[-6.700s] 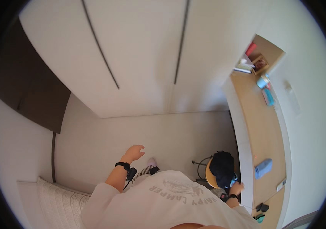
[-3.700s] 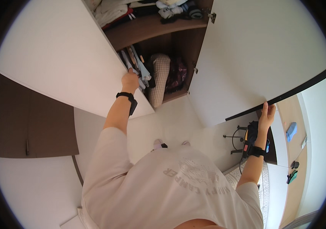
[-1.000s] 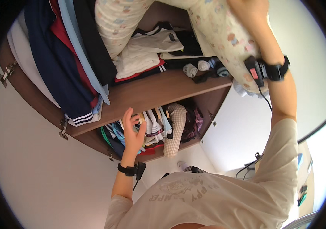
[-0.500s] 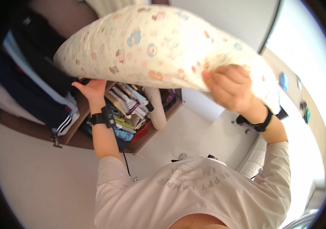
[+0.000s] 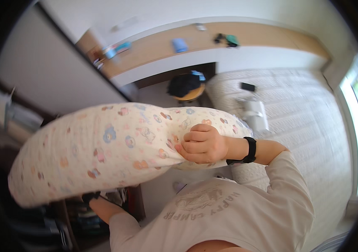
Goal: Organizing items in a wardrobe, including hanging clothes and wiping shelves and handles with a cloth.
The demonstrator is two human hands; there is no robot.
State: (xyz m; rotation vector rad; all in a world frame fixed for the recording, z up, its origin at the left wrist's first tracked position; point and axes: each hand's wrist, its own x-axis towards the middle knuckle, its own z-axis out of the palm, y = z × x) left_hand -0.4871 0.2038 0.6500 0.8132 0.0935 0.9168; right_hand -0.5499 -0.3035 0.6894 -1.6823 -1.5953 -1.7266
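Observation:
A long, plump cream pillow (image 5: pixel 91 147) with a pastel cartoon-animal print stretches across in front of me, its left end hanging lower. My right hand (image 5: pixel 204 145) is closed in a fist around a pinch of its fabric, right of the middle, and the cloth creases toward the fingers. My left forearm (image 5: pixel 103 210) reaches up behind the pillow's lower edge. The pillow hides that hand, so its fingers do not show.
A bed (image 5: pixel 300 113) with a pale quilted cover stands to the right, holding a black phone (image 5: pixel 248 87) and a white object (image 5: pixel 255 114). Beyond is a stool (image 5: pixel 189 93) with black cloth, below a long wooden ledge (image 5: pixel 145 50). Dark wardrobe shelves (image 5: pixel 67 222) are at lower left.
My view has swung right, from the wardrobe toward the bed and ledge. The pillow now sits lower in view, its left end dipping. My left hand, open beneath it before, is now hidden.

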